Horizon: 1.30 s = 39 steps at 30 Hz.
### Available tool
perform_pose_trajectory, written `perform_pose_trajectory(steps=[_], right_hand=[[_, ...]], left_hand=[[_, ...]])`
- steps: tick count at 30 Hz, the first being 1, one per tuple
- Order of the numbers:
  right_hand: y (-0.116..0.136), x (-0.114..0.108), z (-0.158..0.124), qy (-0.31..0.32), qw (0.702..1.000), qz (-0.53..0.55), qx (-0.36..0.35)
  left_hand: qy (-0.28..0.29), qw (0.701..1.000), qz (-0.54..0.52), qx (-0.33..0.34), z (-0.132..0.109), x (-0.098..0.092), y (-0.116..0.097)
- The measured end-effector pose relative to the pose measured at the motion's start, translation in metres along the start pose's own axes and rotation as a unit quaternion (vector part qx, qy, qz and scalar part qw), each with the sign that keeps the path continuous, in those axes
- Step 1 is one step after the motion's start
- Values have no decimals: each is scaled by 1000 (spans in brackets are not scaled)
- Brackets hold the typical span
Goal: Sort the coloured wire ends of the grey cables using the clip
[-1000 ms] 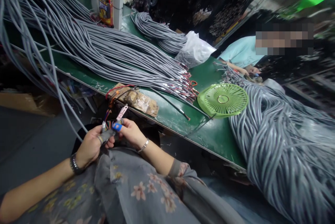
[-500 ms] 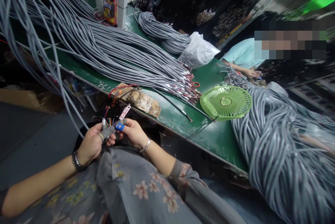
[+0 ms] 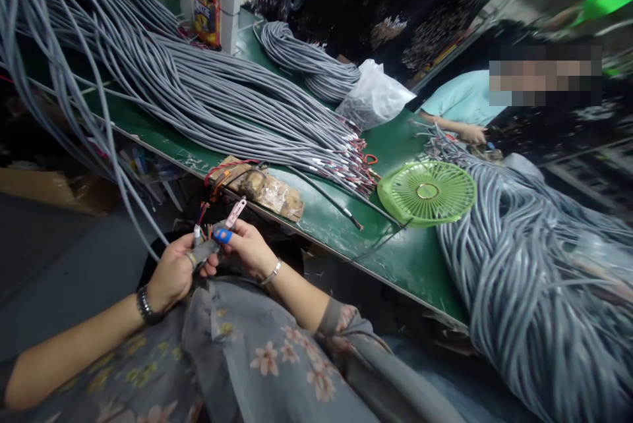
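1 view to call, the head camera, and i'm following it from far off. the 2 bare hands are close together over the lap, just off the near edge of the green bench (image 3: 390,255). left hand (image 3: 171,271): fingers curled in, apparently clenched on the end of a grey cable (image 3: 105,113) that drops in from the upper left. right hand (image 3: 250,252): thumb in a blue wrap (image 3: 223,236), pinching against the fingertips, a pink strip (image 3: 237,212) poking up out of that grip; its lower end is hidden from me.

here's the relation that counts: thin coloured wires (image 3: 208,230) stand up in the gap between the hands, a white sleeve (image 3: 196,232) on their left side. their long axis points away from the body, towards the bench. the right thumb is nearer, just to their right; whether it touches them i cannot tell. the pink strip leans up and to the right.

and beyond: a wooden block (image 3: 270,192) at the bench edge, a long cable bundle (image 3: 222,103) behind it, a green fan (image 3: 426,194) further right, a co-worker's hand (image 3: 472,134) past that.
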State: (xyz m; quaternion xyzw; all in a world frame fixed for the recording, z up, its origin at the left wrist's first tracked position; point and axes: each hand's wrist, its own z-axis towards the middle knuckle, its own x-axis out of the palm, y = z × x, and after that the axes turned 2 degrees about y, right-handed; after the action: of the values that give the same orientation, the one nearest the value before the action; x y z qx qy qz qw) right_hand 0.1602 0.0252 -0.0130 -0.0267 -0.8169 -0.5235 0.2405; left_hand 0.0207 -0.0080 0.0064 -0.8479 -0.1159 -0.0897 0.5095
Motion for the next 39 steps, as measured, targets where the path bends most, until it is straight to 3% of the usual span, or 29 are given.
perform_pose_trajectory(steps=[10, 18, 23, 26, 30, 34, 39], right_hand=[[-10, 5, 2, -39, 999, 35, 1], [-18, -2, 4, 45, 988, 131, 73], [-17, -2, 7, 89, 983, 135, 87], [-15, 3, 7, 66, 989, 120, 53], [-15, 6, 5, -1, 996, 88, 15], [-12, -1, 1, -55, 992, 108, 21], [-5, -6, -4, -10, 993, 93, 77]], left_hand=[[-12, 1000, -19, -1, 0, -2, 2], [2, 997, -72, -15, 5, -6, 5], [51, 996, -56, -36, 3, -9, 4], [50, 997, -46, -47, 2, -9, 4], [-1, 998, -62, -30, 3, -6, 3], [-31, 997, -66, -20, 3, -2, 1], [-18, 998, -54, -12, 1, -4, 1]])
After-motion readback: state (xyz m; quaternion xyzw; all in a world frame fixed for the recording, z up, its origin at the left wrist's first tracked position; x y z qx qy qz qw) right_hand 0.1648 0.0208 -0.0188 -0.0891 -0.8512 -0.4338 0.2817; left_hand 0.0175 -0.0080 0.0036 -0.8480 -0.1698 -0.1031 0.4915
